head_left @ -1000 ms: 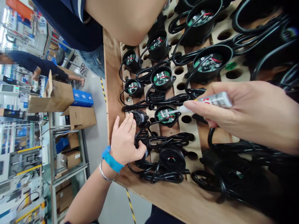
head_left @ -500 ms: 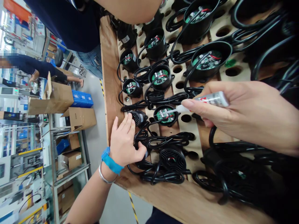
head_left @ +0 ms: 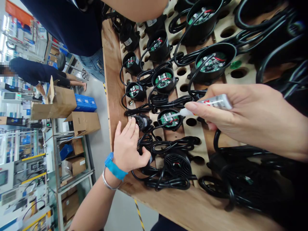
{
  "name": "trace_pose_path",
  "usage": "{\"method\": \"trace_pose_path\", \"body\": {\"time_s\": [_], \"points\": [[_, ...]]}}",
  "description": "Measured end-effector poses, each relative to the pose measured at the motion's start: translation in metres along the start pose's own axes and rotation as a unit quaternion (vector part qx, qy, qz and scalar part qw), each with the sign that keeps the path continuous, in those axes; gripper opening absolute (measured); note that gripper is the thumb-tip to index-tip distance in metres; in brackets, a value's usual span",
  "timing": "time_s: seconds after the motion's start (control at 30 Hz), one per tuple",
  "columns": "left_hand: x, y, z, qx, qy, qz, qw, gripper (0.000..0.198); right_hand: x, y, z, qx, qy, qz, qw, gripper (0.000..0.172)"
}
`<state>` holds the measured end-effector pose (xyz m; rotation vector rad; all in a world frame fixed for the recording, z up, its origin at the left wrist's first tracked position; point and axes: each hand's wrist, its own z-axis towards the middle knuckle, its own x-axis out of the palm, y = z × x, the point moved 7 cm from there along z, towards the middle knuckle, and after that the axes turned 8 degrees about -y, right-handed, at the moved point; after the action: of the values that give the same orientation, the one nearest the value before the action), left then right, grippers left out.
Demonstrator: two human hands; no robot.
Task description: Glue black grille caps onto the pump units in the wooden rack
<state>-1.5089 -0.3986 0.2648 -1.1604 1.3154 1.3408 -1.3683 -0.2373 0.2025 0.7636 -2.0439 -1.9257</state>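
Beyond the left edge of the pale wooden tray (head_left: 113, 86), open brown cardboard boxes (head_left: 86, 123) stand. Our left hand (head_left: 126, 146), with a bright blue band (head_left: 116, 168) at its wrist, rests just inside that edge; its grip is wide, fingers straight and thumb apart, fingertips at a small black slotted round housing (head_left: 142, 122). Right of it, nearer the left edge than the near-edge cables, sits a black round plastic cup (head_left: 179, 121) holding a green circuit board (head_left: 166, 119). A slim white nozzle (head_left: 184, 112) reaches over the board; we cannot tell whether its tip touches. Farther right, our right hand (head_left: 252, 118) pinches the white tube with red marking (head_left: 218, 103) between thumb and fingers.
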Motion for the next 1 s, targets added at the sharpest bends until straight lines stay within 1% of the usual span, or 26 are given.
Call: {"method": "trace_pose_path", "body": {"time_s": [0.3,0.47,0.63,0.83,1.0], "points": [[0.0,0.0,0.0,-0.001,0.0,-0.004,1.0,0.065,0.001,0.0,0.001,-0.012,-0.006,-0.003,1.0,0.068],[0.0,0.0,0.0,0.001,0.0,-0.001,1.0,0.065,-0.003,0.001,0.0,-0.017,-0.015,-0.004,1.0,0.068],[0.0,0.0,-0.001,-0.002,0.001,-0.001,1.0,0.066,-0.01,-0.002,0.002,-0.031,-0.032,-0.061,0.997,0.068],[-0.001,-0.002,-0.001,-0.009,-0.006,-0.006,1.0,0.069,-0.001,-0.002,0.012,-0.005,0.026,-0.062,0.998,0.075],[-0.002,-0.003,-0.002,-0.007,-0.007,-0.002,1.0,0.07,0.004,0.002,0.015,-0.008,0.043,-0.067,0.997,0.075]]}}
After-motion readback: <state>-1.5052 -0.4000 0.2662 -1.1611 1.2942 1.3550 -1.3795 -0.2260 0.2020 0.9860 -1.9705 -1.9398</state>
